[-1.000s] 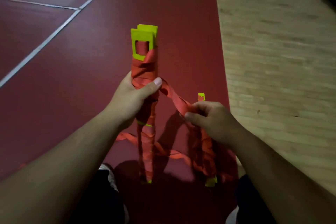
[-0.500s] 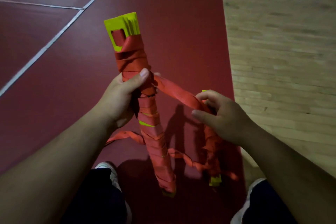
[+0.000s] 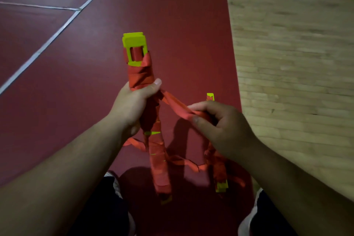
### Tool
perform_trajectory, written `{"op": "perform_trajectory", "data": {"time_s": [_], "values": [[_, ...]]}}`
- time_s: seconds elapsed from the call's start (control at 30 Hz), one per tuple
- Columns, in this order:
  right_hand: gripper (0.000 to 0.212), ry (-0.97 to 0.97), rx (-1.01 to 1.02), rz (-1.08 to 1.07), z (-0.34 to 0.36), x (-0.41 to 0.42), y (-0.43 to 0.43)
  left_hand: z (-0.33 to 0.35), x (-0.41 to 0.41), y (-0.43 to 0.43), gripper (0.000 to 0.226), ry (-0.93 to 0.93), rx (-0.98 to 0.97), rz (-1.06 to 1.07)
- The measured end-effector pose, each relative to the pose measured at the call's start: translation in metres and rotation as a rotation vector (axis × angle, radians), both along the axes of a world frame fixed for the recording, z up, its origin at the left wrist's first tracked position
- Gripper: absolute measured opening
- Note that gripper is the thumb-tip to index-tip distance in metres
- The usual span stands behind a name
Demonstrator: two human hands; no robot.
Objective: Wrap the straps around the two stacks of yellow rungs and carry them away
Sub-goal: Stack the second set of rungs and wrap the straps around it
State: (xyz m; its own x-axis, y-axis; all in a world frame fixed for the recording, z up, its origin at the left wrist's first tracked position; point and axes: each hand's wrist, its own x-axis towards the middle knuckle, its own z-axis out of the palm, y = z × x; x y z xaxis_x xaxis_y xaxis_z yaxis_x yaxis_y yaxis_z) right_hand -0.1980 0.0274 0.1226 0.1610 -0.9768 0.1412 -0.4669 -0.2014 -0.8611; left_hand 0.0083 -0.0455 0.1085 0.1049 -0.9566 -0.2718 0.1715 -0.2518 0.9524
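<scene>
Dark red floor [image 3: 191, 15] lies under you, and nearest to you your shoes [image 3: 115, 182] show at the bottom edge. Between them hang the lower ends of the two stacks of yellow rungs. The left stack [image 3: 159, 168] is bound in orange strap for most of its length, and the right stack [image 3: 218, 170] is wound more loosely. A twisted length of strap sags between the two low down.

Further up, your left hand [image 3: 132, 105] grips the left stack around its middle, with the fingers curled round it and the thumb pressed across the front. Your right hand [image 3: 224, 130] pinches the strap [image 3: 174, 103] between thumb and forefinger, and the strap runs taut from there up to your left thumb. The right stack passes behind that hand, so you cannot tell whether the hand holds it too. Only its yellow tip shows above the knuckles.

Beyond your left hand the left stack's slotted yellow end stands bare. Farther off, white lines [image 3: 47, 40] cross the red floor on the left, and a pale wooden floor [image 3: 297, 63] borders it on the right
</scene>
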Motion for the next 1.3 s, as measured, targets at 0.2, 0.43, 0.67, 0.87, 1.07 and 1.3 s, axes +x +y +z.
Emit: {"op": "perform_trajectory", "data": {"time_s": [0.2, 0.43, 0.67, 0.87, 1.07, 1.3], "values": [[0.046, 0.218, -0.121, 0.074, -0.008, 0.019, 0.006, 0.001, -0.010, -0.004, 0.027, 0.134, 0.048, 0.110], [0.045, 0.169, -0.165, 0.080, -0.004, 0.024, 0.008, 0.016, -0.022, 0.001, 0.008, 0.279, 0.108, -0.086], [0.041, 0.139, -0.185, 0.025, -0.005, 0.021, 0.011, 0.015, -0.014, -0.001, 0.012, 0.159, 0.058, -0.079], [0.036, -0.052, 0.398, -0.106, -0.007, 0.029, 0.009, 0.014, -0.013, -0.001, 0.019, 0.091, -0.033, -0.001], [0.055, 0.365, 0.224, -0.107, -0.019, 0.029, 0.009, 0.015, -0.018, 0.005, 0.026, 0.179, -0.122, -0.320], [0.027, 0.500, -0.112, -0.094, -0.025, 0.037, 0.020, 0.008, -0.016, 0.004, 0.061, -0.264, -0.263, -0.301]]}}
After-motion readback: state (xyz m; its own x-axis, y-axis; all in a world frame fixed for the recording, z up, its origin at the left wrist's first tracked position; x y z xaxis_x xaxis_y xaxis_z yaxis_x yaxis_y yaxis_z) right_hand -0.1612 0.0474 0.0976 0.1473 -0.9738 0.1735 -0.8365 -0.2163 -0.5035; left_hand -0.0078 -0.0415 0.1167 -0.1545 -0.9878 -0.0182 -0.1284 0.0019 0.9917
